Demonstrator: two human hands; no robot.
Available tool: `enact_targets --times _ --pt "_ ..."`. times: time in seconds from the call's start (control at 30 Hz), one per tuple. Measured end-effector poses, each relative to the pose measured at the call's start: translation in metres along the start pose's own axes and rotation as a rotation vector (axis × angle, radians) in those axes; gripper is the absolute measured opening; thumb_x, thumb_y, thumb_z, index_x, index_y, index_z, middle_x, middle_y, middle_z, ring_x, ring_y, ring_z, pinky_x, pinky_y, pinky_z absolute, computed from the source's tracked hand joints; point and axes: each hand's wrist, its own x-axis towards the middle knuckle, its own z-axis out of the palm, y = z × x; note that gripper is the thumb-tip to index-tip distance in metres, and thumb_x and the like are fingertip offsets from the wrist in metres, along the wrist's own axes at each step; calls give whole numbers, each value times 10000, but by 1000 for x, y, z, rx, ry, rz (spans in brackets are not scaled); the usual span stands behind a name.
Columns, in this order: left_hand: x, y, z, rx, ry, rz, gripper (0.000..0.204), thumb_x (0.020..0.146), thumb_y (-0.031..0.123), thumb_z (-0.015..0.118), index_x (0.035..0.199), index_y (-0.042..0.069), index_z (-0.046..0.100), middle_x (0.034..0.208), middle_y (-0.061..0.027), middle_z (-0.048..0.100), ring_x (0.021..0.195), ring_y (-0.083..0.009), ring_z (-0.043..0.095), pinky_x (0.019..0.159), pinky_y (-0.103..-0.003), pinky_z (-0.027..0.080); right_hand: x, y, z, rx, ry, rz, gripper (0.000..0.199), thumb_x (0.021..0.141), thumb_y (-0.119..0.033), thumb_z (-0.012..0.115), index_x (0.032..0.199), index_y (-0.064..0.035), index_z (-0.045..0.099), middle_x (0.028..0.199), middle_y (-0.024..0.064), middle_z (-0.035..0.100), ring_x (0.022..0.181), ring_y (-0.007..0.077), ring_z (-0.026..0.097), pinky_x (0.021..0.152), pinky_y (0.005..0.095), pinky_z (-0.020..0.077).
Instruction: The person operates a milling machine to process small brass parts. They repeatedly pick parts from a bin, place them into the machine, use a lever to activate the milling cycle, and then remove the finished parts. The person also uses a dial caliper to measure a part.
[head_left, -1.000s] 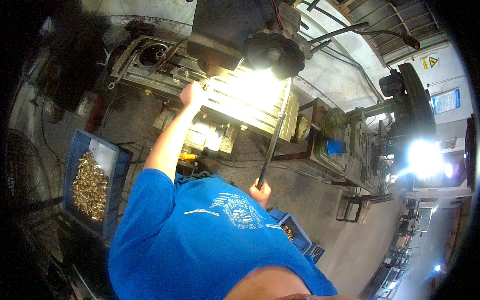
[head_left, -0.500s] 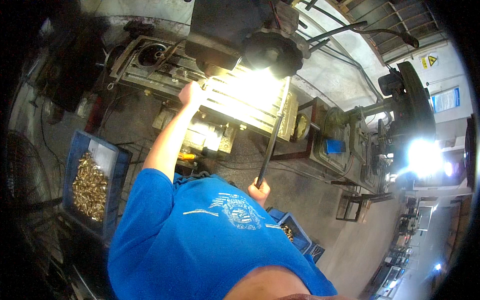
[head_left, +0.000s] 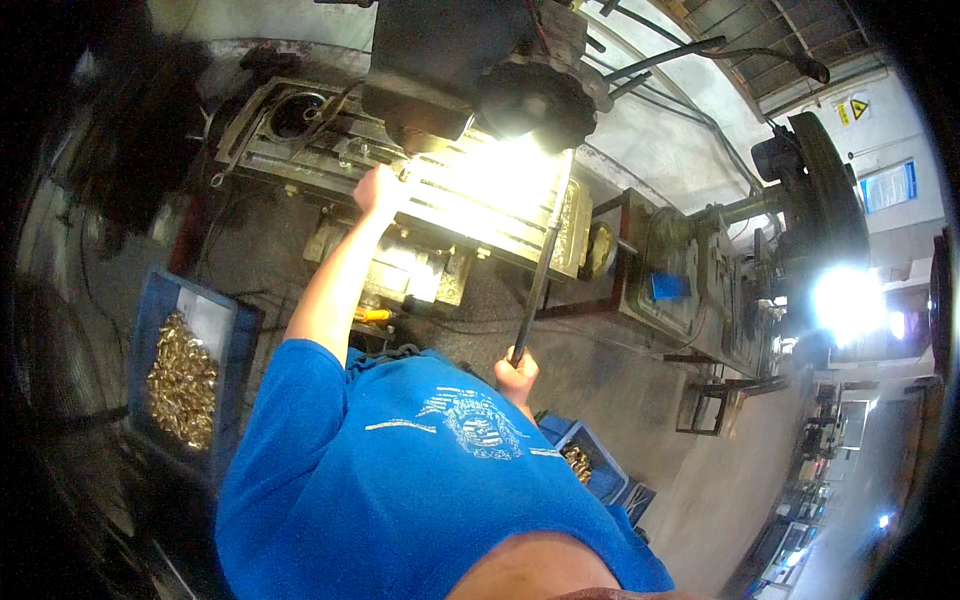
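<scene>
My left hand [head_left: 378, 190] reaches out to the brightly lit metal table [head_left: 470, 205] of a drilling machine [head_left: 480, 70]. It rests at the table's left part, under the machine's head, and glare hides whether it grips anything. My right hand [head_left: 517, 375] is closed around the lower end of a long dark lever [head_left: 540, 270] that rises to the machine's head. My blue shirt [head_left: 400, 480] fills the lower middle of the view.
A blue crate [head_left: 150, 320] of small brass parts stands at the left. A second blue crate [head_left: 590, 465] with brass parts sits by my right side. Further machines [head_left: 700, 270] and a metal frame [head_left: 710, 400] stand to the right. A yellow-handled tool [head_left: 372, 314] lies below the table.
</scene>
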Motion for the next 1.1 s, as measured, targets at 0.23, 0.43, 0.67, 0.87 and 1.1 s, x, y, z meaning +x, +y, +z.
enact_targets --times 0.23,0.43,0.67,0.87,1.1 --pt "6 -5 4 17 -34 31 593 668 605 610 732 17 652 795 -172 656 765 -316 649 632 -401 505 -33 -54 -8 88 -57 138 142 656 -64 582 702 -79 449 622 -52 404 545 41 354 470 214 277" --pt "8 -10 10 27 49 74 573 672 592 612 738 25 656 786 -176 653 756 -329 646 633 -409 505 -92 -209 -30 68 -135 428 197 738 -89 646 903 -31 558 655 -7 499 516 76 434 459 211 324" --pt "9 -19 11 -36 -20 134 543 688 578 604 724 38 658 760 -172 650 723 -329 643 606 -413 499 -102 -231 -104 498 -173 -268 559 726 -433 660 1023 24 533 683 51 467 556 145 441 442 235 353" --pt "-13 -15 11 -246 101 282 347 767 430 582 770 93 662 772 -157 648 709 -338 627 603 -435 486 -99 -177 -59 458 -92 -83 576 723 -407 657 1061 41 530 652 48 464 550 149 454 436 243 349" --pt "-10 -3 15 -155 212 262 244 783 338 560 840 119 650 789 -139 652 740 -338 626 644 -442 486 -94 -160 -58 359 5 50 649 626 -464 706 1001 44 558 655 57 513 541 153 483 446 249 370"
